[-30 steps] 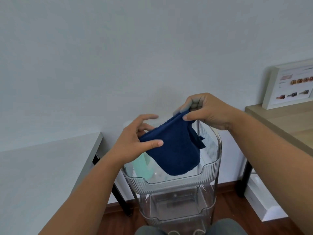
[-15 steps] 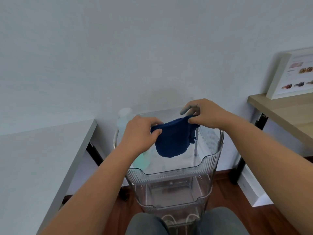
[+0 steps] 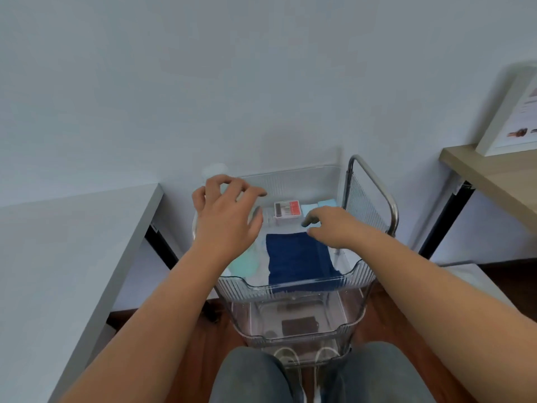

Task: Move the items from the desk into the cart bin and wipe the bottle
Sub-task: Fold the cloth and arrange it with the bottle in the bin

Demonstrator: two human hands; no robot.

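Note:
A folded dark blue cloth [image 3: 299, 260] lies flat in the top bin of the clear cart [image 3: 293, 282]. My right hand [image 3: 334, 225] hovers at the cloth's far right corner, fingers loose and holding nothing. Over the bin's left side my left hand [image 3: 226, 216] is raised with fingers spread, empty. Beneath it stands a pale green bottle [image 3: 245, 261] with a clear cap [image 3: 215, 170], mostly hidden by the hand. A small red and white box [image 3: 286, 209] and light blue pads [image 3: 318, 206] sit at the bin's far end.
A grey desk [image 3: 66, 257] runs along the left of the cart. On the right stands a wooden desk [image 3: 494, 175] with a white framed picture [image 3: 514, 112]. The cart's lower bin holds a dark object [image 3: 299, 324]. My knees are in front of the cart.
Both hands held the blue cloth over the bin before; now it lies flat inside and both hands have let go. The view has tilted downward.

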